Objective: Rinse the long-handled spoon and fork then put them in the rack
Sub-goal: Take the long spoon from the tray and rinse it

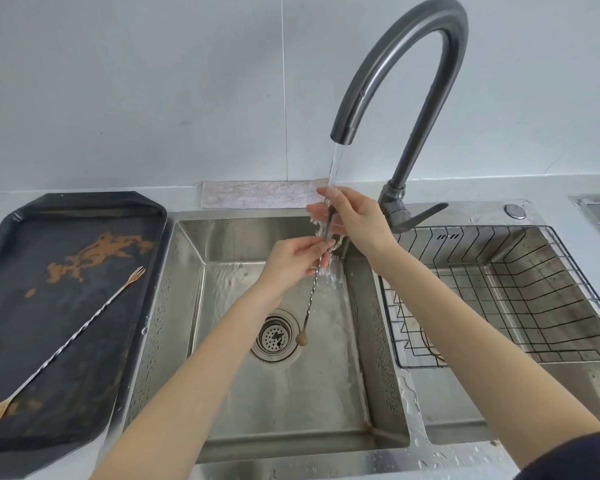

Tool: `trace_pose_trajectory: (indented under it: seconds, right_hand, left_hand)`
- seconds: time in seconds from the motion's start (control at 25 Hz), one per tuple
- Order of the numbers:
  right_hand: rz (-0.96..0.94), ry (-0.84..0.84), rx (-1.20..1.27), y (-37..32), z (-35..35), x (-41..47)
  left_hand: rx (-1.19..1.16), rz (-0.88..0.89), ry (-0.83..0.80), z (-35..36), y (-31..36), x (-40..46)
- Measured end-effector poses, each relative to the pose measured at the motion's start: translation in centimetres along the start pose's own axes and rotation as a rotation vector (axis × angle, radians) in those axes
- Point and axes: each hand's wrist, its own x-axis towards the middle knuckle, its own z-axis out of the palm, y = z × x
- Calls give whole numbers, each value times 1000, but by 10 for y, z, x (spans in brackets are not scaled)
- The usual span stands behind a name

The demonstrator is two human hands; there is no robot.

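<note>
Over sink (194, 258), both hands (323, 237) pinch spoon (314, 282) under water.

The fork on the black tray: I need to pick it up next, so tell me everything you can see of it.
The fork is long and thin, with a twisted silver metal shaft, gold-coloured tines at its far right end and a gold-coloured teardrop knob at its near left end. It lies flat and diagonal on the black tray, its tines near brown stains. Neither of the hands touches it.

Bare forearms (201, 372), dark sleeve edge (575, 459)
</note>
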Motion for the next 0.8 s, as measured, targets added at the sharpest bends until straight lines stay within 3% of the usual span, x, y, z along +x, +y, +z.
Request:
trace_pose_trajectory:
  seconds: [0.24,0.4,0.52,0.8]
  right_hand:
    - [205,-142,-116,26,-6,-17]
    - [432,-349,-150,50,-15,-23]
    - [549,-371,-100,63,-20,-23]
    - [577,-320,596,54,-20,-26]
  left_hand:
    - [-60,51,96,-8,18,9]
    - [-273,-3,173,-22,21,14]
    - [-534,-52,235,-37,17,15]
    - [-1060,-204,447,-70,-7,13]
